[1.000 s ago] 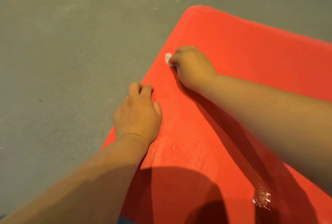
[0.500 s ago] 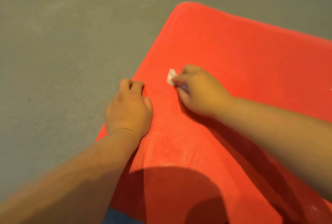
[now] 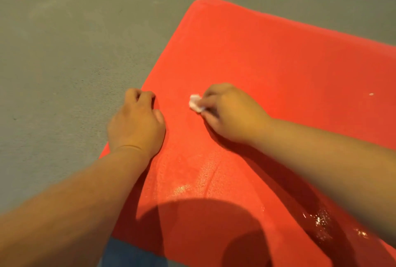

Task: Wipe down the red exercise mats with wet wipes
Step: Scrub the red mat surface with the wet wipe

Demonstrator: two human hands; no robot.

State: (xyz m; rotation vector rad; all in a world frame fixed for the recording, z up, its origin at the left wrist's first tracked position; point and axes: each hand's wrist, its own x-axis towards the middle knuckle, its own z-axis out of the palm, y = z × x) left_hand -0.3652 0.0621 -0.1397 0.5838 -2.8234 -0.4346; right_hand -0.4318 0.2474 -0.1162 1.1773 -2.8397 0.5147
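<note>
A red exercise mat (image 3: 267, 56) lies on the grey floor and fills the right half of the head view. My right hand (image 3: 231, 114) grips a small crumpled white wet wipe (image 3: 195, 103) and holds it against the mat near its left side; only a bit of the wipe shows past the fingers. My left hand (image 3: 137, 123) rests on the mat's left edge, fingers curled over that edge. Wet streaks shine on the mat near me.
Bare grey floor (image 3: 64, 52) spreads to the left and behind the mat. A small white speck (image 3: 371, 94) lies on the mat at the right. My head's shadow falls on the mat's near part, and a strip of blue cloth (image 3: 132, 255) shows at the bottom.
My right hand has drawn the wipe back toward me along the mat's left side, from near the far corner to beside my left hand. The left hand stays on the edge.
</note>
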